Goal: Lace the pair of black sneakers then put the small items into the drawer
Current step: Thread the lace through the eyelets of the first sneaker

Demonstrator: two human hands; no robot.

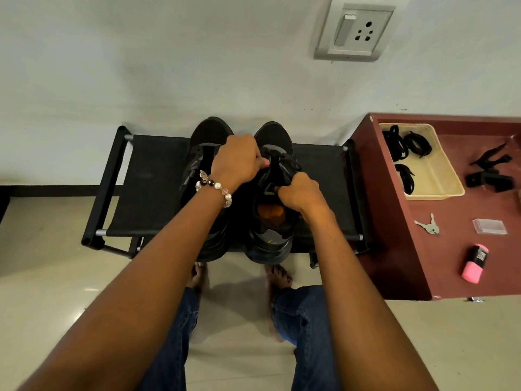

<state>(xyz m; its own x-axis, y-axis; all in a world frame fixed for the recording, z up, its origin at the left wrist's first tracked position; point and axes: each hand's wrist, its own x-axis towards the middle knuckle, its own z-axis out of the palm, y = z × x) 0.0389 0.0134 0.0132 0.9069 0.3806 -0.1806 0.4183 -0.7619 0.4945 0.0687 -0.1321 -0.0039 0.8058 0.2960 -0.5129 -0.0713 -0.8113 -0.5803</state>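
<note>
Sneakers (239, 190) on black rack (146, 187); keys (428, 225) on maroon cabinet (394, 221) beside.

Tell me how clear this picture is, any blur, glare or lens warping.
Head view: wide-angle bend bows the wall socket and the maroon cabinet; both hands, left and right, look sharp on the right sneaker; the feet are softly blurred; a faint glare patch lies on the floor.

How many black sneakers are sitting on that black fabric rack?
2. The left black sneaker and the right black sneaker stand side by side on the black fabric rack. Left hand and right hand pinch the right one's lace. None seems hidden.
</note>
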